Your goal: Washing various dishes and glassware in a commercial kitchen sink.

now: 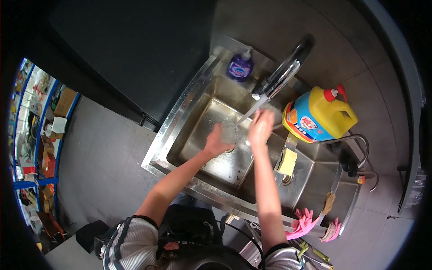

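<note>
My left hand [218, 141] is closed around a clear, see-through cup [231, 131] over the large basin of the steel sink [180, 118]. A stream of water [250, 110] runs from the chrome faucet [284, 73] down to the cup. My right hand [261, 127] is just right of the stream, below the spout. Motion smears its fingers, so I cannot make out whether they hold anything. Part of the cup is hidden by my left hand and blurred by the water.
A purple pump bottle [240, 67] stands at the sink's back rim. To the right is a big yellow jug [320, 114] with a red pump. A yellow sponge [288, 162] rests by the smaller basin. Pink gloves [304, 222] hang over the front edge. Shelves [38, 182] stand far left.
</note>
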`<state>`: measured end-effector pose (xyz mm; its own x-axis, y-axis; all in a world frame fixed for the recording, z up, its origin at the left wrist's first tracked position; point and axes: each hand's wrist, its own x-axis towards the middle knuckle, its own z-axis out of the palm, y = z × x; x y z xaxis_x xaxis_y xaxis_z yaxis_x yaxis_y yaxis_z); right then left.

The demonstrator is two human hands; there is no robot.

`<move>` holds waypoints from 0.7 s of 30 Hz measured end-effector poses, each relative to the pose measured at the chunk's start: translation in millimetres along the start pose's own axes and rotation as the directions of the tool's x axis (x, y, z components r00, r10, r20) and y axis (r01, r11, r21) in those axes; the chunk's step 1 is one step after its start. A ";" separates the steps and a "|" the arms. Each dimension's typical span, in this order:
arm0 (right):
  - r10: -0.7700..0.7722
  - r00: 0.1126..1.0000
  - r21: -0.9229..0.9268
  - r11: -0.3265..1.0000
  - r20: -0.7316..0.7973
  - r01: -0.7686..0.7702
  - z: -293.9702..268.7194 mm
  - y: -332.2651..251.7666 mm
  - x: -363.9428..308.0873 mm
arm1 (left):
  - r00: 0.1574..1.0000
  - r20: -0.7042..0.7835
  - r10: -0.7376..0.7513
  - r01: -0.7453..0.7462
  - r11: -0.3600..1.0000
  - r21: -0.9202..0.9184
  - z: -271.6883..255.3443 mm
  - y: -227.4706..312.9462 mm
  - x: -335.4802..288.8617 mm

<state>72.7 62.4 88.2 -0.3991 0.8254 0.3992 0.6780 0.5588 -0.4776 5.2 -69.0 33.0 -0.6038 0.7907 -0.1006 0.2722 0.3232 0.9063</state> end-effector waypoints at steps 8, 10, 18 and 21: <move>0.280 0.536 0.587 -0.146 0.797 -0.796 87.9 -10.0 -18.4 | 0.995 -0.018 -0.099 0.100 0.988 0.120 7.7 -37.2 -8.3; 0.262 0.529 0.570 -0.115 0.807 -0.813 87.5 -11.2 -9.1 | 0.992 -0.020 -0.124 0.125 0.984 0.128 3.9 -46.9 -7.8; 0.131 0.920 0.225 0.973 -0.369 -0.049 43.5 21.9 25.3 | 0.991 0.034 -0.127 0.122 0.984 0.129 -0.1 -30.2 -1.7; -0.038 0.892 0.201 0.969 -0.451 0.143 31.8 41.6 40.0 | 0.992 0.071 -0.108 0.102 0.991 0.084 2.2 -16.0 -0.4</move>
<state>65.3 121.2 59.4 -0.1035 0.6790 0.7268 0.4758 0.6755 -0.5633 2.7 -73.4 17.7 -0.5747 0.7863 -0.2268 0.2713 0.4445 0.8537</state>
